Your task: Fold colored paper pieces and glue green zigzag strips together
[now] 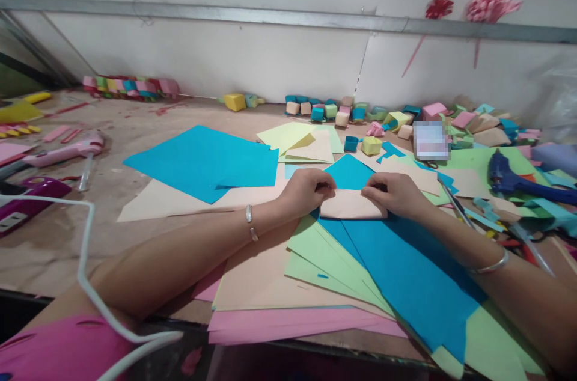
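A small folded piece of peach paper (354, 205) lies across blue sheets in front of me. My left hand (308, 190) pinches its upper left corner, thumb and fingers pressed together. At the upper right corner my right hand (391, 192) grips the same piece in a like pinch. Beneath it spread a long blue paper sheet (415, 273) and light green sheets (336, 261), with a blue corner (350, 172) showing just beyond. The fingertips partly hide the paper's two upper corners.
Left lie a large blue sheet (202, 158), a pink glue gun (67, 151) and a purple power strip (40, 198) with a white cable (85, 249). Right are a blue glue gun (518, 179), scissors (457, 201) and paper scraps. Folded paper cubes (318, 112) line the wall.
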A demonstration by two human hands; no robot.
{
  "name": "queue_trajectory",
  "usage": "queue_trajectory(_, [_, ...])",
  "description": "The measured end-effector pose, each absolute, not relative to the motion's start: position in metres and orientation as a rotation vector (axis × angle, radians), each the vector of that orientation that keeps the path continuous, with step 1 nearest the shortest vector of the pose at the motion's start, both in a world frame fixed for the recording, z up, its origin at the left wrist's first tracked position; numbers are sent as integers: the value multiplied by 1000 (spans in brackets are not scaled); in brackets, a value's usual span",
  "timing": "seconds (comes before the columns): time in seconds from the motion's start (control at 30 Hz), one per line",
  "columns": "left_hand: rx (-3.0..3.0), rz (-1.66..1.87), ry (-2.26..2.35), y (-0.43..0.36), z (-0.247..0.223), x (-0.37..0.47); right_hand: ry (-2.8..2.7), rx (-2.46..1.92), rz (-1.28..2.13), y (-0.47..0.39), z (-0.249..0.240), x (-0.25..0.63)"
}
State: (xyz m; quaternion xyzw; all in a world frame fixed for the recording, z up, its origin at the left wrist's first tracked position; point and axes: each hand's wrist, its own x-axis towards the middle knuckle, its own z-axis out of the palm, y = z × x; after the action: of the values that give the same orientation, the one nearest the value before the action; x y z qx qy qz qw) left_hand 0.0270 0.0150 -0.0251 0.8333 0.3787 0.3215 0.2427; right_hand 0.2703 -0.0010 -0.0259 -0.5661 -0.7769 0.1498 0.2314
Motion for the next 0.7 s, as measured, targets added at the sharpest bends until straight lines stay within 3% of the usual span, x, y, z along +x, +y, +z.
queue_trajectory(0.7, [2302,872,1071,19,-30,26,-2113,-1561,332,0,-29,268])
